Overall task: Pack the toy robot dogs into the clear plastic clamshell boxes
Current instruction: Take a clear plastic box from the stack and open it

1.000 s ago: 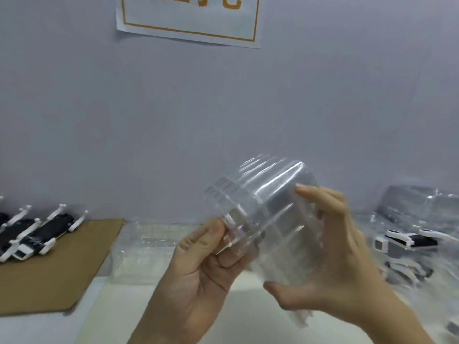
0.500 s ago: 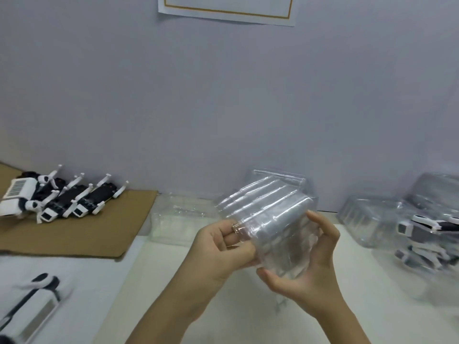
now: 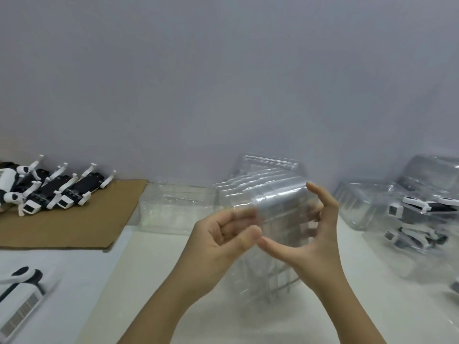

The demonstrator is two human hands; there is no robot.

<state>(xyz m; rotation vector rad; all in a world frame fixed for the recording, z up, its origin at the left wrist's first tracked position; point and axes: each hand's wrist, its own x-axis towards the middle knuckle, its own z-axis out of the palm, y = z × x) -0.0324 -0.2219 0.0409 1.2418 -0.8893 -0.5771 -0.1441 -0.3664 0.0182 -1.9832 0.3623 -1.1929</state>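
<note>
The step in hand looks like readying an empty box (image 3: pixel 280 207): it is held up at centre above the desk (image 3: pixel 372 294), with no dog in it. The left hand (image 3: pixel 223 234) pinches its near edge between thumb and curled fingers. The right hand (image 3: pixel 315 239) cups the other side, thumb under and forefinger raised along the top, so both grips are holding the box. Whether it is one shell or several nested I cannot tell; ribbed layers show, and clear plastic hangs below the hands. Next, I judge, the halves must be prised apart and the box set down open, then a dog fetched from 9 o'clock — a reach well to the left. Counted: at least four dogs (image 3: pixel 72 194) lie legs up on the cardboard (image 3: pixel 82 227) at 9 o'clock. A stray dog (image 3: pixel 22 289) sits at 8 o'clock, cut by the frame edge. Two packed dogs (image 3: pixel 419 208) show blurred inside clear plastic at 3 o'clock. A spare box (image 3: pixel 173 207) stands at 11 o'clock, a second spare box (image 3: pixel 360 204) at 2 o'clock.
</note>
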